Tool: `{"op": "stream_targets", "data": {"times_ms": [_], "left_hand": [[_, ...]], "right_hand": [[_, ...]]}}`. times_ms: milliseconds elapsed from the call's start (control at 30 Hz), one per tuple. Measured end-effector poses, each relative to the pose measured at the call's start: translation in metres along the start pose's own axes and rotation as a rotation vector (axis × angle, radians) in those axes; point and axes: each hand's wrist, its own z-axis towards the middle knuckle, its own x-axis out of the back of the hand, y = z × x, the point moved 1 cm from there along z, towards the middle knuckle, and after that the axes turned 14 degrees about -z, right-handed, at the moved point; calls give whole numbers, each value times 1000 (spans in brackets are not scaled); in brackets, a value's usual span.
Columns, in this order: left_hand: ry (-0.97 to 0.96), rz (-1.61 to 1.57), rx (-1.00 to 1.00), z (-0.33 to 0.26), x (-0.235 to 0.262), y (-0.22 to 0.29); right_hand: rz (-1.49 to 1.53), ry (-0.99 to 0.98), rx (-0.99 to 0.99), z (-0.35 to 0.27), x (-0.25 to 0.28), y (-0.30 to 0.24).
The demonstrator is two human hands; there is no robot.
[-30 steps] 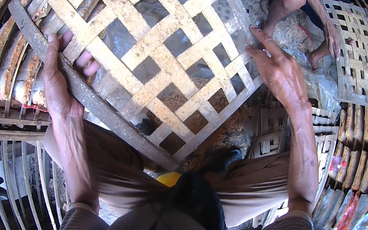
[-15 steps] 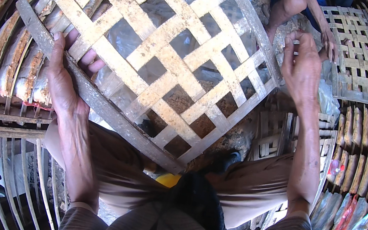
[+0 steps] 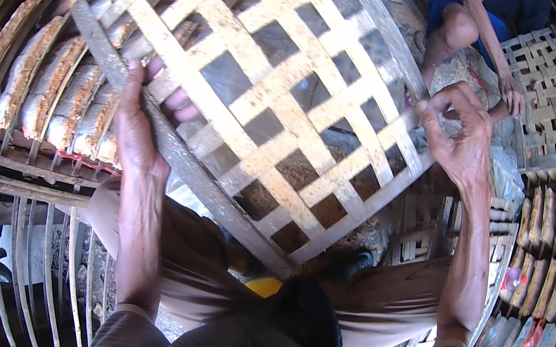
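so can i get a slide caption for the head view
Left hand and right hand hold a woven bamboo lattice panel by opposite edges above the lap.

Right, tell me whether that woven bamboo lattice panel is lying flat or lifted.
Lifted and tilted. The bamboo lattice panel is held above the person's lap: the left hand grips its lower-left edge, and the right hand holds its right edge.

Woven lattice panel (image 3: 254, 95) lies before the person, curved baskets (image 3: 41, 80) left, smaller panel (image 3: 551, 103) right.

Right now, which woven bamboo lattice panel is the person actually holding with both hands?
The large open-weave panel in the middle: left hand grips its lower-left rim, right hand its right edge. The smaller lattice at upper right lies on the ground under another person's hand.
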Motion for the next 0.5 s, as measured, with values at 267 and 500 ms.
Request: {"op": "stream_targets", "data": {"times_ms": [267,500], "left_hand": [[-137,89,-105,-20,-22,-2],[-205,126,-91,-23,-31,5]], "right_hand": [[702,-205,-475,5,-4,-2],[933,-157,-516,-2,2,8]]}}
